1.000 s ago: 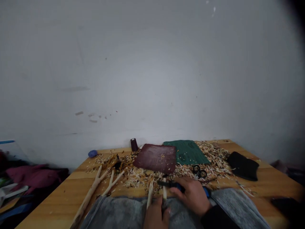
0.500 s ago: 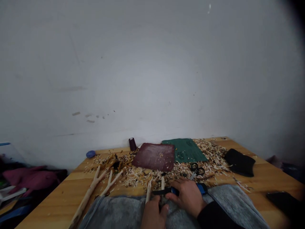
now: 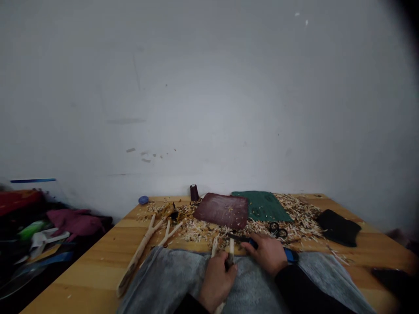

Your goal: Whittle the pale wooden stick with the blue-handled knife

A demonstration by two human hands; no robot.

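My left hand is closed around a forked stick, whose two pale prongs point away from me above my fingers. Some dark bark shows beside the thumb, and the lower stem mostly hides under the palm. My right hand grips a knife with a blue and black handle. Its dark blade points left, near the prong tips; whether it touches the wood I cannot tell. A grey cloth lies beneath both hands. Just beyond the right hand are black-handled scissors.
Wood shavings cover the table's far part. Two peeled forked branches lie left. Maroon and green sheets, a thread cone, a blue round object and a black piece lie around.
The view has swung left, so the table appears farther right. My left hand has come up with the forked stick, and the knife blade has moved from low across the prongs toward their tips.
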